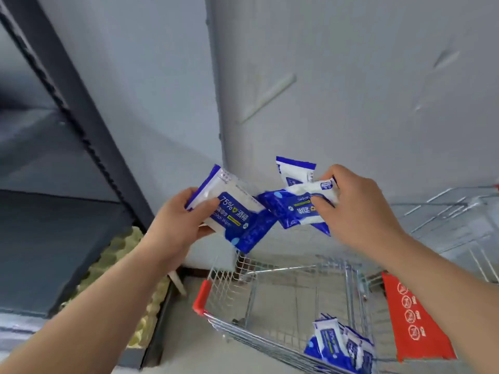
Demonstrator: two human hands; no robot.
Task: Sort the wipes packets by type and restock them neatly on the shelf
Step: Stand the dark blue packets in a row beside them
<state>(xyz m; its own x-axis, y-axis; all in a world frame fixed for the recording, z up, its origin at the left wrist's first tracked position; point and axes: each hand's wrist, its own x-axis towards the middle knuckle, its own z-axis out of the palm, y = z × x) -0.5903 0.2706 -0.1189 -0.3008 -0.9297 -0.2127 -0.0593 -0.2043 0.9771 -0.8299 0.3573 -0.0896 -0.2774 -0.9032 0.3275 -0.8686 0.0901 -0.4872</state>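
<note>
My left hand [178, 222] grips blue-and-white alcohol wipes packets [229, 209] marked 75%, thumb on top, with a second blue packet hanging below. My right hand [356, 209] pinches a bunch of similar blue-and-white packets [294, 203], one standing upright behind the others. Both hands are held close together above the wire shopping cart [270, 344]. Several more wipes packets [340, 346] lie in the cart's near corner. The dark metal shelf [48, 211] stands at the left, its boards blurred.
The cart has a red corner bumper [201, 296] and a red child-seat flap [413, 317] with warning icons. A second wire cart [453, 214] sits at the right. Yellow-green egg-crate foam [124, 255] lies by the shelf's base. A grey wall corner [216, 103] rises ahead.
</note>
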